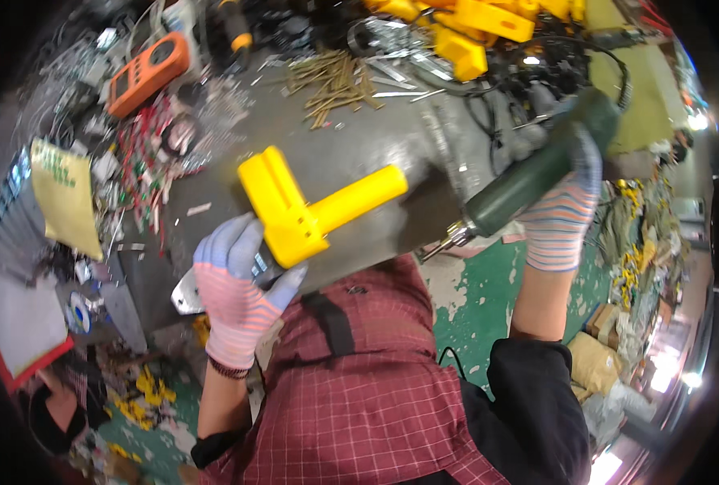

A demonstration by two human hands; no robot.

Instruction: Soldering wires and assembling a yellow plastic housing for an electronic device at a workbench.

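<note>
My left hand, in a striped glove with bluish fingertips, is closed around the lower end of a yellow T-shaped power tool body. Its round yellow handle points up to the right, and a silver metal piece juts out beside my palm. My right hand, gloved alike, wraps around a dark green electric screwdriver. The screwdriver's silver chuck and thin bit slant down to the left, apart from the yellow body. A black cord leaves its upper end.
Long brass-coloured screws lie in a heap on the dark worktop. Yellow housings are piled at the back. An orange multimeter, loose wires and a yellow paper sit on the left. Green floor shows below.
</note>
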